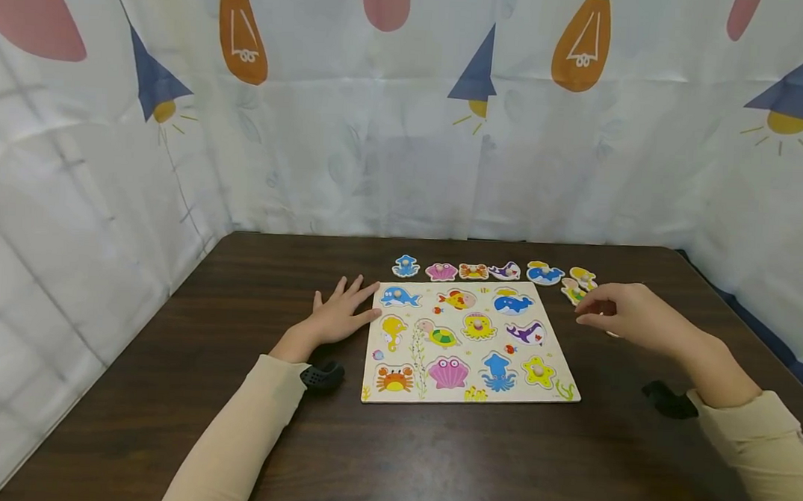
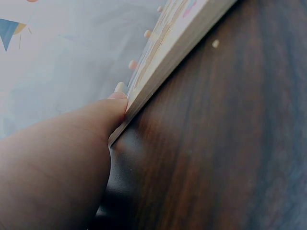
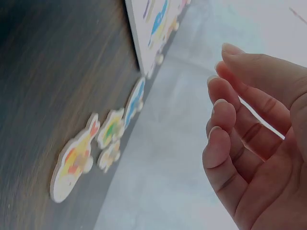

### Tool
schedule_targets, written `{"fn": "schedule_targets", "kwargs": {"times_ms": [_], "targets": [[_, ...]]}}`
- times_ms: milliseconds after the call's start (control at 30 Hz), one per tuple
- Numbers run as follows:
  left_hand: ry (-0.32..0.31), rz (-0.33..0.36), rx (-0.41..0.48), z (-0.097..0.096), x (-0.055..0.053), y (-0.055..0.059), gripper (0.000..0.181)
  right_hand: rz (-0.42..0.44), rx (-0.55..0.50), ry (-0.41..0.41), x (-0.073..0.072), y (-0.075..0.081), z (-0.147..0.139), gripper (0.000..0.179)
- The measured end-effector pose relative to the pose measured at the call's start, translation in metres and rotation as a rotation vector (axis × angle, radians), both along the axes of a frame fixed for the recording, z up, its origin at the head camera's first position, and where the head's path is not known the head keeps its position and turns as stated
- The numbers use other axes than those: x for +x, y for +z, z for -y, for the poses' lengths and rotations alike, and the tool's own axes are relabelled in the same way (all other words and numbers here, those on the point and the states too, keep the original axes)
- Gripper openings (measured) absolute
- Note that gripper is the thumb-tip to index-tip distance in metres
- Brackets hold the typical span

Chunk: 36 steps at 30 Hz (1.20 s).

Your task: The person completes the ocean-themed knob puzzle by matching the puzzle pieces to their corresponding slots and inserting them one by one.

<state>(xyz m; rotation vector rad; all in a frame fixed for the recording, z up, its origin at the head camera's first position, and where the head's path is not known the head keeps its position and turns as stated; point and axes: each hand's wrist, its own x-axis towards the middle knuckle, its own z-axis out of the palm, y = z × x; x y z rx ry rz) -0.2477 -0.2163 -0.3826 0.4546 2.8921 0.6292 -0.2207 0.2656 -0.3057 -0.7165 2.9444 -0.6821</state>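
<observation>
The puzzle board (image 1: 486,347) lies flat on the table (image 1: 399,460). The left hand (image 1: 337,313), fingers spread, touches its left edge. Right of the board, the right hand (image 1: 627,313) curves its fingers loosely, holding nothing, near a fish piece (image 3: 71,170) and a turtle piece (image 1: 572,291). Beyond lie a blue whale piece (image 1: 545,275) and a crab piece (image 1: 473,272).

Cream puzzle board (image 1: 430,290), printed with a blue dolphin (image 1: 409,299), yellow seahorse (image 1: 392,329), green-and-yellow turtle (image 1: 446,338), pink shell (image 1: 448,373), orange crab (image 1: 395,380) and yellow starfish (image 1: 536,371). Among the separate shapes: a blue squid piece (image 1: 406,266), a pink shell piece (image 1: 442,272) and a purple-and-white piece (image 1: 504,271). The desk (image 1: 466,462) is dark brown, streaked with wood grain; the sleeves (image 1: 246,423) are plain beige. The white curtain (image 1: 392,160) is patterned with orange light bulbs (image 1: 242,45), blue lampshades (image 1: 478,73) and rounded pink shapes (image 1: 386,3).
</observation>
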Motion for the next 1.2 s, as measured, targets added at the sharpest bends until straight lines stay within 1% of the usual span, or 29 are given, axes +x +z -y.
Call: {"fn": "schedule_targets", "kwargs": {"times_ms": [167, 367, 500, 633, 900, 1200], "targets": [[-0.004, 0.000, 0.011, 0.001, -0.001, -0.002, 0.073, -0.009, 0.001, -0.034, -0.008, -0.002, -0.014, 0.013], [-0.003, 0.003, 0.007, 0.001, -0.002, -0.002, 0.074, 0.032, 0.057, -0.045, -0.021, -0.011, -0.029, 0.015], [0.002, 0.005, 0.001, 0.001, -0.002, -0.002, 0.072, 0.075, 0.090, -0.048, -0.029, -0.017, -0.039, 0.021], [0.005, 0.002, -0.005, 0.000, -0.002, -0.003, 0.072, 0.132, 0.098, -0.055, -0.037, -0.022, -0.047, 0.024], [0.008, -0.005, -0.007, 0.001, -0.004, -0.004, 0.072, 0.234, 0.094, -0.047, -0.048, -0.027, -0.058, 0.020], [0.010, 0.007, -0.001, -0.001, -0.001, 0.000, 0.071, 0.293, 0.090, -0.048, -0.055, -0.030, -0.061, 0.016]]}}
